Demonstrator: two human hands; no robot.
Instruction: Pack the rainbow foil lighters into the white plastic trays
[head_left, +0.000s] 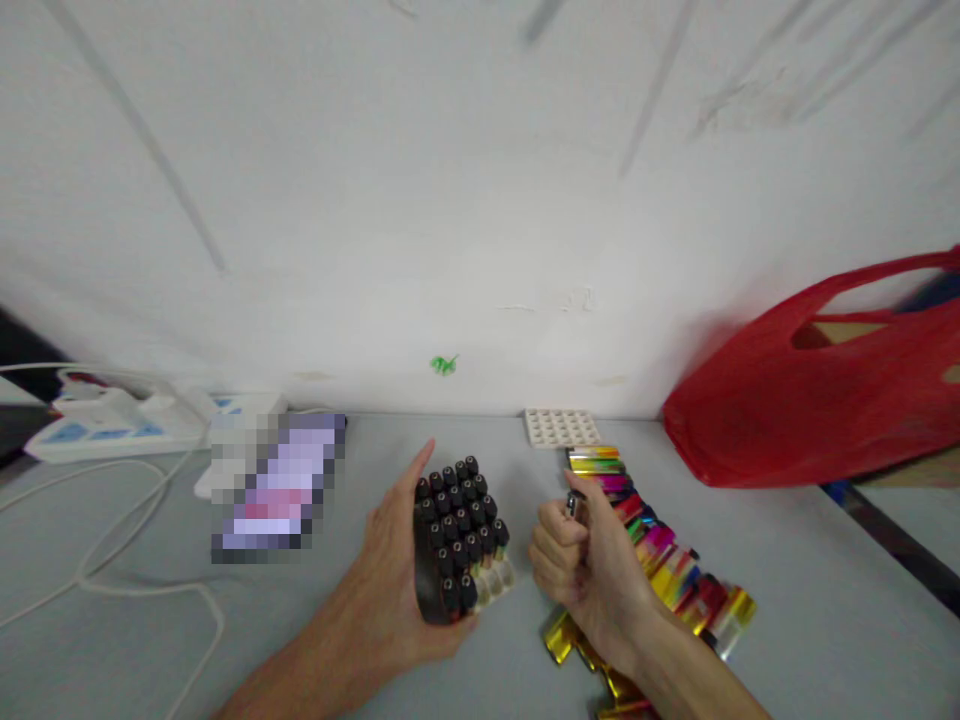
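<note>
My left hand (397, 570) is wrapped round the left side of a pale cell tray (495, 585), thumb at its far edge and fingers at the near one. Upright lighters with black tops (457, 520) fill most of the tray; a few cells at its near right corner have nothing in them. To the right, my right hand (592, 570) is closed in a fist round a lighter (574, 505), with its metal top showing by the thumb and the rest hidden. Shiny coloured lighters (660, 550) lie in a loose row beside and under the right wrist.
A second white cell tray (562, 428) lies by the wall. At right a red bag (817, 390) leans there. On the left are a blurred-out phone (285, 485), a power strip (120, 430) and loose white cables (150, 585).
</note>
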